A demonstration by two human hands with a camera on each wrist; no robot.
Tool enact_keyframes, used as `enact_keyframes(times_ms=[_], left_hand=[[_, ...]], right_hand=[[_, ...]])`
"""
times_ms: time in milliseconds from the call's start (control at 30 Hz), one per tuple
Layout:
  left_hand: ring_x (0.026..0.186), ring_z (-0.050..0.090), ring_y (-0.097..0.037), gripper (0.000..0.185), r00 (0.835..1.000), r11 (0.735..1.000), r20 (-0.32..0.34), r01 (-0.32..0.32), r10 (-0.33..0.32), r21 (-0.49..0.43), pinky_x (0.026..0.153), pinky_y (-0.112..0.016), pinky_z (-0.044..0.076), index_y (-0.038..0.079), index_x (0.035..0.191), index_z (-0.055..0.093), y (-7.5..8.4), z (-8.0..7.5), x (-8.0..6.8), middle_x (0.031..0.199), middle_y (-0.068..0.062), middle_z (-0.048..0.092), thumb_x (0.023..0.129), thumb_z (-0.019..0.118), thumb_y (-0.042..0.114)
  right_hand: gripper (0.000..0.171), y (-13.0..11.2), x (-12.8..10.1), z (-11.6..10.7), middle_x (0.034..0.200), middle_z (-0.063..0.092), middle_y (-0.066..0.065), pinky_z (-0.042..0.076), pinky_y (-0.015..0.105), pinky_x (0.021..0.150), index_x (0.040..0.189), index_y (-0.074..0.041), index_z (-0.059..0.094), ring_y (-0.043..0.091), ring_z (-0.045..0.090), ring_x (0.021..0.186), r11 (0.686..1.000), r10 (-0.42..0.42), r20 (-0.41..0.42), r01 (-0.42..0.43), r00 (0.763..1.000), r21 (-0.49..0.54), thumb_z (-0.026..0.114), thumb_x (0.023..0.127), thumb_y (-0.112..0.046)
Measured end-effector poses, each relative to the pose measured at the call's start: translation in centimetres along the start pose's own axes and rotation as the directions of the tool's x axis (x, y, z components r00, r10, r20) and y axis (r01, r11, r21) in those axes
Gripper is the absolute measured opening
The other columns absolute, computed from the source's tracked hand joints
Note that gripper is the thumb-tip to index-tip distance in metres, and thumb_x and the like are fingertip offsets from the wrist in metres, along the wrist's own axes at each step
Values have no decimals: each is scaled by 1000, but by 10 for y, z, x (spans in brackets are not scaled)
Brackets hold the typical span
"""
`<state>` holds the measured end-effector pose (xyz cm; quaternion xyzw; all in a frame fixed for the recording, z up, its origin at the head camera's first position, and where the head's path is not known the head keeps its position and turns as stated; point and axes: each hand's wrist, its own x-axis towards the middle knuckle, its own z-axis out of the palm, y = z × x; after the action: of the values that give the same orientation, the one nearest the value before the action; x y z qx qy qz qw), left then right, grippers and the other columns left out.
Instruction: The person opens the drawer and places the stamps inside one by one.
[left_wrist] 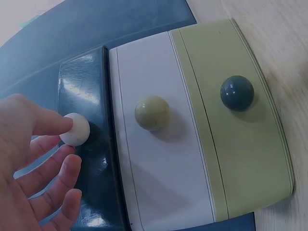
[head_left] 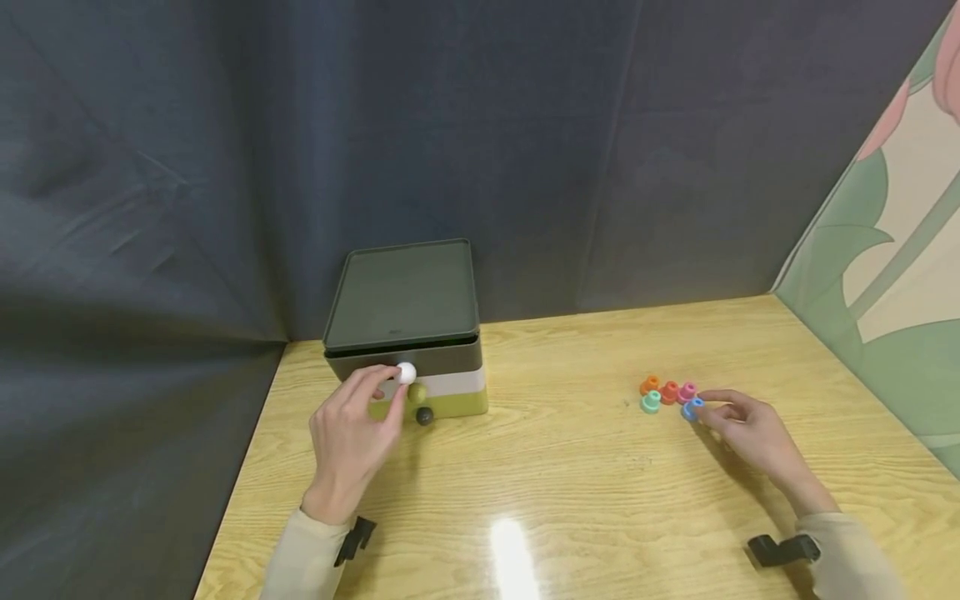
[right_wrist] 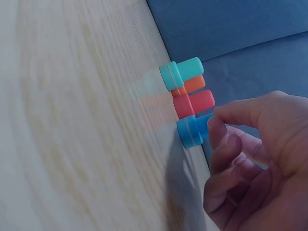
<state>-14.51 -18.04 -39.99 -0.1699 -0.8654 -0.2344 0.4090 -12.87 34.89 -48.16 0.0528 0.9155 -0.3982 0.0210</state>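
Pinching the round white knob (left_wrist: pixel 75 129) of the dark top drawer (left_wrist: pixel 82 96), your left hand (head_left: pixel 352 437) grips it; your right hand (head_left: pixel 750 429) grasps the small blue plastic peg (right_wrist: pixel 193 132) on the wooden desk (head_left: pixel 585 483).

fingers (right_wrist: pixel 217 132) pinch the blue peg (right_wrist: pixel 191 133) on the table (right_wrist: pixel 72 144)

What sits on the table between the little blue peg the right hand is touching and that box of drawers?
Nothing visible: bare table lies between the blue peg and the drawer box.
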Motion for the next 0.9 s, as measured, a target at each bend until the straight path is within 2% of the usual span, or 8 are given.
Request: enact_keyframes(times_ms=[400, 500, 567, 667, 733, 833, 900], left_hand=[[66, 72, -21, 20, 999, 999, 13, 46, -46, -4, 48, -32, 45, 10, 106, 81, -6, 8, 6, 94, -7, 80, 87, 85, 16], [65, 71, -24, 23, 996, 997, 28, 81, -82, 14, 48, -35, 46, 10, 107, 80, -7, 8, 4, 89, -8, 78, 88, 85, 21], [64, 71, -26, 26, 990, 991, 53, 126, -128, 35, 49, -36, 46, 10, 106, 80, -7, 8, 1, 86, -8, 78, 88, 86, 27], [65, 72, -25, 33, 965, 973, 132, 215, -225, 88, 50, -35, 45, 11, 103, 79, -8, 9, -5, 88, -6, 80, 88, 84, 41], [66, 72, -25, 39, 934, 954, 202, 272, -294, 130, 50, -33, 43, 14, 103, 79, -7, 11, -8, 91, -3, 81, 89, 81, 50], [70, 72, -25, 43, 887, 929, 286, 322, -363, 180, 52, -31, 41, 19, 106, 80, -6, 15, -11, 98, 1, 82, 90, 77, 59], [70, 72, -25, 43, 869, 921, 312, 336, -383, 196, 52, -31, 41, 20, 107, 80, -5, 17, -12, 99, 2, 82, 91, 76, 60]], right_hand=[[56, 1, 1, 1, 92, 73, 8, 48, 28, 58, 145, 2, 58, 7, 58, 66, 1000, -7, 4, 7, 1000, 4, 66, 107, -38], [56, 1, 1, 1, 93, 73, 9, 48, 28, 58, 145, 2, 59, 7, 58, 67, 1000, -8, 3, 8, 1000, 2, 66, 106, -38], [56, 1, 1, 1, 95, 74, 9, 48, 28, 59, 144, 2, 59, 7, 59, 68, 1000, -6, 6, 6, 1000, 2, 66, 106, -39], [56, 2, 1, 1, 97, 75, 10, 49, 28, 59, 144, 2, 59, 8, 60, 69, 1000, -5, 9, 5, 1000, -1, 66, 106, -40], [56, 1, 1, 1, 98, 75, 11, 50, 28, 60, 143, 1, 60, 8, 61, 71, 1000, -5, 6, 5, 1000, -5, 65, 106, -41], [56, -1, 2, 0, 99, 75, 13, 51, 29, 60, 142, 0, 61, 9, 62, 71, 1000, -13, -3, 13, 1000, -3, 65, 106, -42], [55, -2, 3, 0, 99, 75, 14, 50, 29, 60, 141, 0, 62, 10, 62, 70, 1000, -20, -9, 20, 1000, 1, 66, 106, -43]])
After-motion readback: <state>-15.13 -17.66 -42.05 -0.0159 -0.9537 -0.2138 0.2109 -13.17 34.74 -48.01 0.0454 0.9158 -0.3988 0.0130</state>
